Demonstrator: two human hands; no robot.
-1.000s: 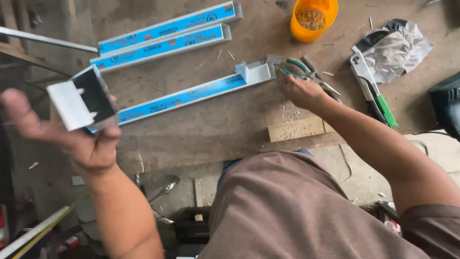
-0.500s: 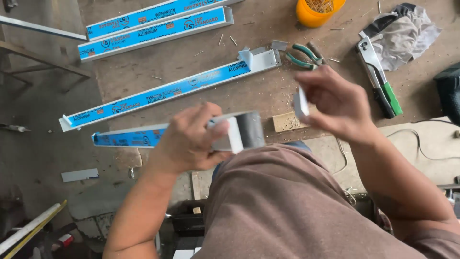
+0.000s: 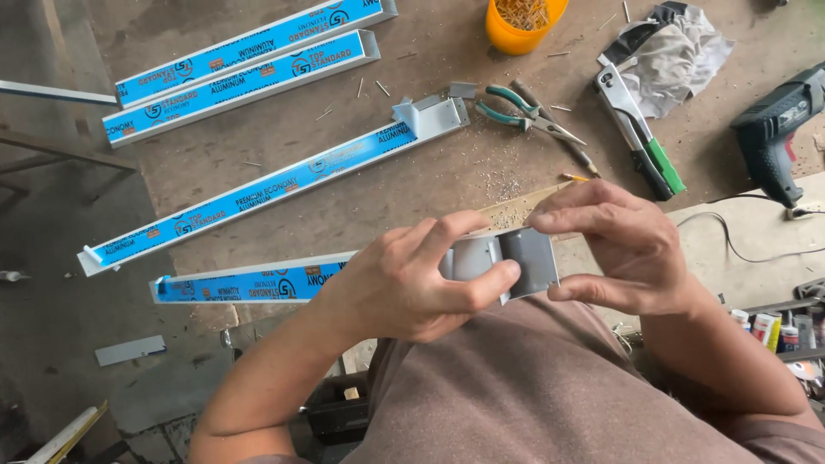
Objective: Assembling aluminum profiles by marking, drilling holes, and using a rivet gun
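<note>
Both hands now meet near the body: left hand (image 3: 404,279) grips the long blue-filmed aluminium channel (image 3: 258,282), while right hand (image 3: 623,249), which moved closer, pinches a small grey metal bracket (image 3: 526,258) onto its end.

Both hands are raised just above the lap. The left hand (image 3: 404,279) is curled, thumb stretched rightward, fingers bent. The right hand (image 3: 623,249) is cupped opposite, fingertips (image 3: 541,219) pinched towards the left thumb. Both forearms are angled inward.
</note>
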